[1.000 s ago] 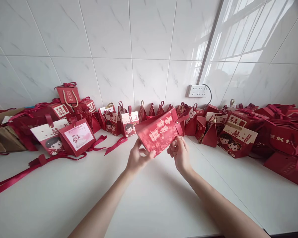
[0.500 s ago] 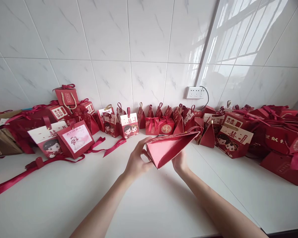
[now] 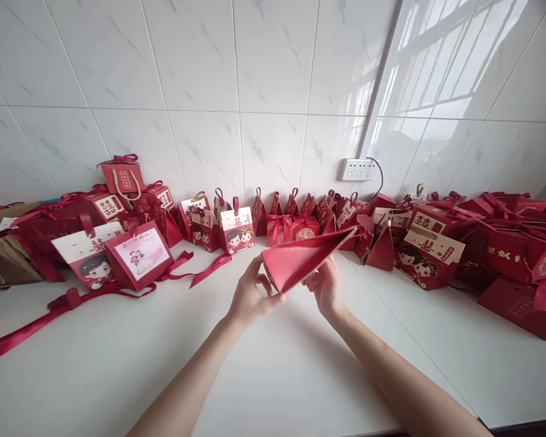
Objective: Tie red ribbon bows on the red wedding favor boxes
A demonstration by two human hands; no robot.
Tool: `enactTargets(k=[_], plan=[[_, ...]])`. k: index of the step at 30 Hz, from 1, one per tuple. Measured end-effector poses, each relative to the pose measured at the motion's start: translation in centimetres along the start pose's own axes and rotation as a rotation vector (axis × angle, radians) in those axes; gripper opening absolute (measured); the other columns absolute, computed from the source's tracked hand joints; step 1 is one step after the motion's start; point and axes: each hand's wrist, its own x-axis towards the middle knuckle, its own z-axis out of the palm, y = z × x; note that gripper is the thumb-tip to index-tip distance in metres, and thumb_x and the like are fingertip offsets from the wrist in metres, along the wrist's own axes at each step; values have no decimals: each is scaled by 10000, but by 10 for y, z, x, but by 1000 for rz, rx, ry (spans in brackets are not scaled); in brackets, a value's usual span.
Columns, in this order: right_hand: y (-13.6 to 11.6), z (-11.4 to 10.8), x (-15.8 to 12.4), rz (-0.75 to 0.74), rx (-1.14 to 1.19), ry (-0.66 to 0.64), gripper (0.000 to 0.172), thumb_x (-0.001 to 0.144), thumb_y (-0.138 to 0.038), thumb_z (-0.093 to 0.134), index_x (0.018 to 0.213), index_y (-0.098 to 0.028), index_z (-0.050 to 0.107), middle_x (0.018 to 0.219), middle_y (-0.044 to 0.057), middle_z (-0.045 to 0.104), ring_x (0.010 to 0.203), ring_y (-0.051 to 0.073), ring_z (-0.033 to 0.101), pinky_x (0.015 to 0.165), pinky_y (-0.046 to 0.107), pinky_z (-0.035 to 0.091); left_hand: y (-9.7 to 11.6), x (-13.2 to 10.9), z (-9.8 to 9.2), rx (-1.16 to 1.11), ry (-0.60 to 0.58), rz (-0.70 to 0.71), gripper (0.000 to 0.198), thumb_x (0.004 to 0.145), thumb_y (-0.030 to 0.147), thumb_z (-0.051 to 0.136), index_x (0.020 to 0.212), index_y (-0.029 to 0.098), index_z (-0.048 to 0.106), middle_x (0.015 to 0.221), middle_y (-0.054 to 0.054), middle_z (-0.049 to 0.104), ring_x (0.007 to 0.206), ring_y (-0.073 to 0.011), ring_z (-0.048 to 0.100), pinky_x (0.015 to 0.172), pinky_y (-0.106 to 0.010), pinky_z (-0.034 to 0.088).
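A red cardboard gift box point(image 3: 303, 262) is held up over the white counter, tilted, its hollow three-cornered side facing me. My left hand point(image 3: 253, 294) is closed on its left end, thumb at the lower corner. Behind the box's lower right side, my right hand point(image 3: 325, 285) has its fingers bent against the card; part of them is hidden. Just beyond the held box stand red boxes with a ribbon bow and gold print point(image 3: 293, 230). A small box with two cartoon figures point(image 3: 238, 230) stands to the left of it.
Several decorated red boxes line the tiled wall point(image 3: 273, 152). More are heaped at the right point(image 3: 519, 249) and left. A red ribbon point(image 3: 25, 331) trails across the counter point(image 3: 273, 376) at the left. A power strip point(image 3: 359, 170) with a black cable is on the wall.
The held box has tipped and shifted slightly up and left, its opening looking narrower. My right hand has come further into view, fingers more bent. The surrounding boxes stay put.
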Motion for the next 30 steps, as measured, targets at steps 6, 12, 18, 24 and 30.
enactTargets(k=[6,12,18,24,30], plan=[[-3,3,-4,22,-109,-70,453,800,-499,567,545,-220,317,419,-86,293,368,77,325,361,222,276,1,10,-3,-371,45,-377,458,683,634,559,777,193,483,629,28,517,424,-66,368,380,-204,249],[-4,5,-5,36,-278,-15,462,818,-460,542,499,-227,301,381,-78,280,359,81,294,352,231,283,1,13,-5,-497,-2,-610,509,749,697,437,682,193,464,523,61,473,344,-42,253,464,-242,386],[-5,5,-4,50,-247,-26,437,823,-420,518,506,-229,285,394,-78,263,374,81,279,357,225,274,1,13,-6,-499,-10,-618,516,748,710,440,740,199,512,493,72,479,321,-42,216,515,-274,429],[-4,4,-3,100,-176,-9,407,802,-379,524,510,-230,282,395,-79,265,387,83,269,365,225,280,1,12,-5,-492,-35,-585,551,743,731,443,763,186,519,563,43,521,344,-51,304,449,-245,366],[-3,2,4,364,120,-19,367,774,-345,517,512,-215,295,373,-96,273,342,54,203,401,215,350,2,12,-3,-551,-4,-394,409,778,592,550,796,187,498,600,53,553,363,-37,350,494,-236,396]])
